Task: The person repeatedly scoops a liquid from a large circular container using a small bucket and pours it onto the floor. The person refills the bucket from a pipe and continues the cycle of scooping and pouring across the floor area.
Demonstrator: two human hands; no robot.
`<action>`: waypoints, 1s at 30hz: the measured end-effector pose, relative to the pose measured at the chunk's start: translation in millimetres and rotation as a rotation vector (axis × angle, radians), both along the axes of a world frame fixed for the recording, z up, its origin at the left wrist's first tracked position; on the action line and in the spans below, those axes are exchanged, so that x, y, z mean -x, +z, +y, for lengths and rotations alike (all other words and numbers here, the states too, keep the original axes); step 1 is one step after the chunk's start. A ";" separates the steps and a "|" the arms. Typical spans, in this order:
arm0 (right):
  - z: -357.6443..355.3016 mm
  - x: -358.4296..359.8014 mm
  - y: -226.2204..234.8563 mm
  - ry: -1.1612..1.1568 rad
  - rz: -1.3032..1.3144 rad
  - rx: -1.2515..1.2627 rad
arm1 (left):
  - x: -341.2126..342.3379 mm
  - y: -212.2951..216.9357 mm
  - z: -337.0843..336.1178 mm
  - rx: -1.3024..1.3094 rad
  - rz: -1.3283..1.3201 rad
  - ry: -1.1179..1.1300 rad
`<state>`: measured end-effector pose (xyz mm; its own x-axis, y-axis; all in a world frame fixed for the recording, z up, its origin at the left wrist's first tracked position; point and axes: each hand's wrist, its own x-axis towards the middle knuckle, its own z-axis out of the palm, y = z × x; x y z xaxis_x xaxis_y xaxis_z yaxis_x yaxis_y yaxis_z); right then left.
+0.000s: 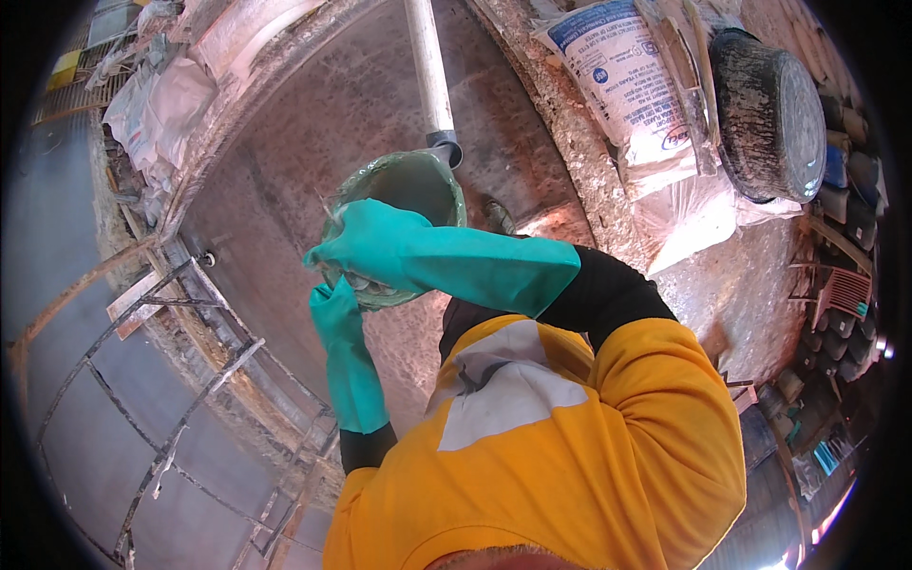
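Long green rubber gloves cover both my hands. A round, green-rimmed, bucket-like container [454, 180] stands in front of me, dull and grey-green inside. My right hand [366, 237] reaches across it to its left rim, with the fingers curled closed. Just below, my left hand [334, 302] is closed at the container's near left edge, close to my right fingertips. Whatever the fingers hold is hidden by the gloves. A whitish pole or pipe [429, 71] comes from the far side and ends in a dark grey collar [445, 147] beside the rim.
A wet, stained floor [285, 123] lies around the container, bounded by raised edges. At left, a rusty metal frame [171, 427] stands over greyish liquid or a grey surface. Printed white sacks [627, 85] and a dark tub [774, 119] are at right; crumpled plastic [171, 109] lies far left.
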<state>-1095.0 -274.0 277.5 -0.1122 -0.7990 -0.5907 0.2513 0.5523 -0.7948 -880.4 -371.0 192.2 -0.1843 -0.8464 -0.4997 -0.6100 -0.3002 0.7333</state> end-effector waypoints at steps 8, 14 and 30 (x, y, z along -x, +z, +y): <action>3.9 4.1 10.7 0.009 -0.036 0.000 | -7.5 1.7 -10.3 0.012 -0.007 -0.059; 4.9 5.9 10.4 0.013 -0.083 0.009 | -10.0 1.1 -13.3 0.044 0.054 -0.082; 6.7 6.0 15.3 0.003 -0.052 0.056 | -4.3 23.8 -14.5 0.032 0.089 -0.100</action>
<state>-1100.9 -267.3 292.8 -0.0802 -0.8313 -0.5501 0.2913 0.5082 -0.8105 -876.1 -385.5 215.9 -0.3111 -0.8366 -0.4509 -0.5679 -0.2168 0.7940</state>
